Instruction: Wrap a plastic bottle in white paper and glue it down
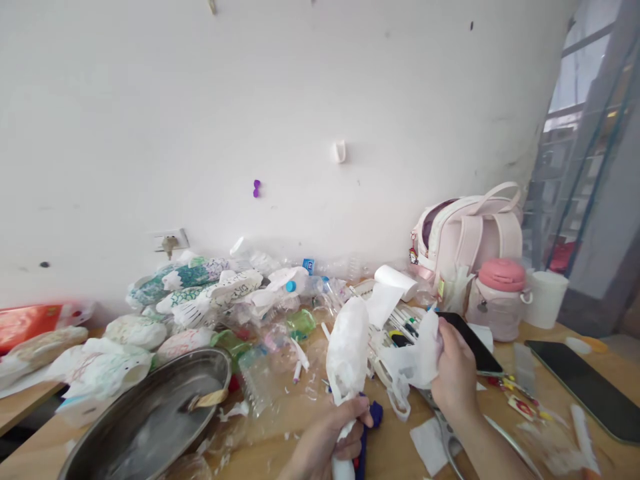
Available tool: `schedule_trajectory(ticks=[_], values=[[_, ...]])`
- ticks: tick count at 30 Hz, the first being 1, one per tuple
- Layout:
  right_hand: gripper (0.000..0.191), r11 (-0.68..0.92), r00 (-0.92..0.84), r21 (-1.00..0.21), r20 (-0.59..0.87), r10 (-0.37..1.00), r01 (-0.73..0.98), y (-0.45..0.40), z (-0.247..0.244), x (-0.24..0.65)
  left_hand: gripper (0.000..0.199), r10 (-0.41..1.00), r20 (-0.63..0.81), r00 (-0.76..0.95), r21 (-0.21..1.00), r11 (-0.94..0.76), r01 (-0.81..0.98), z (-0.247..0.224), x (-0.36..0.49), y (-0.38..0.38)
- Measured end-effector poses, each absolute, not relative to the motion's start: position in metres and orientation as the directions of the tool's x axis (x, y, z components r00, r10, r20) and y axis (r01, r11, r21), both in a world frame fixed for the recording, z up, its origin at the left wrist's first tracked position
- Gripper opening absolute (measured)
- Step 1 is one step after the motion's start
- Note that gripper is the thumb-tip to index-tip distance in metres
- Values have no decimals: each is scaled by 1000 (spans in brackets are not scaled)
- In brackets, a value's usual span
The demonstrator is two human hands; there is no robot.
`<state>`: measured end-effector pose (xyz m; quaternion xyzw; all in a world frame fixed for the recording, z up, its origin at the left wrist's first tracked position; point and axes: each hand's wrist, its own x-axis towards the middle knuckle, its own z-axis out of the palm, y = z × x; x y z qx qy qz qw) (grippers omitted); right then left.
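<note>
My left hand [333, 433], low in the middle, is wrapped around the narrow lower part of a white tissue-wrapped shape [347, 337], held upright with its rounded end up. To its right, my right hand [455, 373] pinches a thin, crumpled white sheet [425, 353] that droops toward the left; whether it is tissue or plastic I cannot tell. Behind the hands lie several pens [407, 323] and a white paper roll [397, 281] with its end pulled loose. Scissors [447, 437] rest on the table beneath my right wrist.
At left stands a metal basin [210, 360] with a brush-like wooden-handled item in it. Several decorated white wrapped shapes [135, 331] and clear plastic bottles [300, 323] are heaped behind. Rightward are a pink backpack [470, 243], a pink-lidded jar [497, 307], a white cup [545, 300], a tablet [475, 347] and a phone [585, 383].
</note>
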<state>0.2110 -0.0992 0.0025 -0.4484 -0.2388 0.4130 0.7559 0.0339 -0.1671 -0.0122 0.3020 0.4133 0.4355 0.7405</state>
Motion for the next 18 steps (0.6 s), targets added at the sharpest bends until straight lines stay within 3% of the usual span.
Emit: schedule_trajectory(ticks=[4, 8, 12, 18], values=[[27, 284, 543, -913, 87, 835, -292, -119, -3, 192, 34, 878, -396, 270, 791, 475, -385, -13, 40, -172], [24, 413, 388, -910, 366, 846, -43, -137, -14, 175, 32, 894, -379, 241, 819, 445, -362, -15, 45, -176], [19, 654, 167, -734, 679, 715, 184, -143, -20, 166, 34, 901, -358, 245, 856, 422, -300, -23, 47, -173], [15, 811, -35, -526, 834, 551, 254, -147, -14, 167, 35, 900, -333, 280, 883, 401, -242, -19, 49, -176]])
